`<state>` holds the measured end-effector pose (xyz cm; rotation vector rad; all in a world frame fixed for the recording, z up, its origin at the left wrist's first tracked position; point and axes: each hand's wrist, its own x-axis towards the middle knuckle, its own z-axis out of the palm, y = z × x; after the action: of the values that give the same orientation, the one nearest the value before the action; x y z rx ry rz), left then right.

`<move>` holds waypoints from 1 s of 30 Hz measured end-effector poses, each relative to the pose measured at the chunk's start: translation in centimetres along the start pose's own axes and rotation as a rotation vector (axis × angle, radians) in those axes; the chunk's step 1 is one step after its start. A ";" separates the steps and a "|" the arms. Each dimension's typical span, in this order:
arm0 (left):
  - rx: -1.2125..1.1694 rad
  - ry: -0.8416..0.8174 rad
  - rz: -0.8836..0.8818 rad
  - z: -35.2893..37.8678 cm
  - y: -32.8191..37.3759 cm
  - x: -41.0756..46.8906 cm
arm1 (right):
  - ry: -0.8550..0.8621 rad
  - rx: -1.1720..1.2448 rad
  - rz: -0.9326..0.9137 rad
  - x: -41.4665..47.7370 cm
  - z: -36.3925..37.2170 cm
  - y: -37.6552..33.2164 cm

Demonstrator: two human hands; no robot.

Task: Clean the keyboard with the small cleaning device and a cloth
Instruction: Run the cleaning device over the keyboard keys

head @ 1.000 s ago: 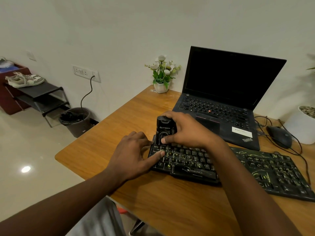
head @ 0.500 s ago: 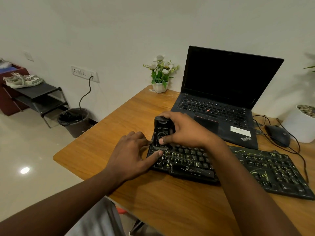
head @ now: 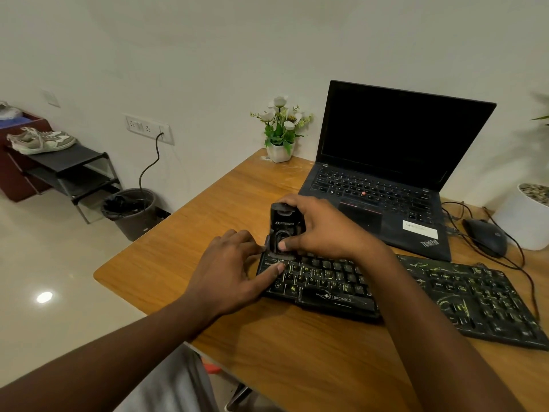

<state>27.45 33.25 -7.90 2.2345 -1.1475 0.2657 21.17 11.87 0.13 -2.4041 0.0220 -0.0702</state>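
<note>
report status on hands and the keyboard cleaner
Right hand grips small black cleaning device, upright on top-left keys of Zebronics keyboard. Left hand rests on its left end, thumb on keys. No cloth in view.

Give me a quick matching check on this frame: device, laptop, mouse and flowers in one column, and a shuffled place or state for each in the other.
1 device
2 laptop
3 mouse
4 flowers

a at the desk's far corner
b gripped by the right hand, at the keyboard's left end
c open, screen dark
d right of the laptop, cabled

Pairs: 1-b, 2-c, 3-d, 4-a
</note>
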 end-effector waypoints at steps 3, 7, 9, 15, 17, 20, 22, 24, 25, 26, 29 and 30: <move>-0.004 0.008 0.002 0.0 0.0 0.0 | 0.105 -0.133 0.010 0.2 0.3 -0.1; 0.000 0.014 0.014 0.1 -0.1 0.0 | 0.019 -0.051 -0.024 0.3 0.9 -0.6; 0.002 0.011 0.008 0.1 -0.1 0.0 | -0.031 0.044 -0.015 0.0 0.5 -0.6; 0.011 0.010 0.002 0.1 0.0 0.0 | 0.038 -0.093 0.040 -0.1 -0.6 0.1; 0.014 0.011 0.003 0.1 0.0 0.0 | 0.076 -0.112 0.025 0.1 0.0 -0.1; 0.012 0.014 0.011 0.1 0.0 0.0 | 0.039 -0.088 -0.025 0.2 0.8 -0.6; 0.008 0.023 0.017 0.1 0.0 0.0 | 0.016 -0.067 -0.034 0.1 0.5 -0.7; 0.010 0.026 0.020 0.0 0.0 0.0 | -0.001 -0.028 -0.007 -0.1 -0.2 -0.4; 0.009 0.026 0.021 0.0 0.0 0.0 | 0.002 -0.040 0.013 -0.2 -0.6 -0.2; 0.007 0.028 0.023 0.0 0.0 0.0 | 0.020 -0.080 0.030 -0.3 -0.9 0.1; 0.000 0.029 0.022 -0.1 0.1 -0.1 | 0.079 -0.148 0.035 -0.4 -1.1 0.4; -0.002 0.028 0.022 -0.1 0.1 -0.1 | 0.089 -0.131 0.024 -0.3 -1.0 0.4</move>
<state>27.32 33.30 -7.80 2.2107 -1.1573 0.3029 20.80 10.92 0.63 -2.5297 0.0991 -0.1693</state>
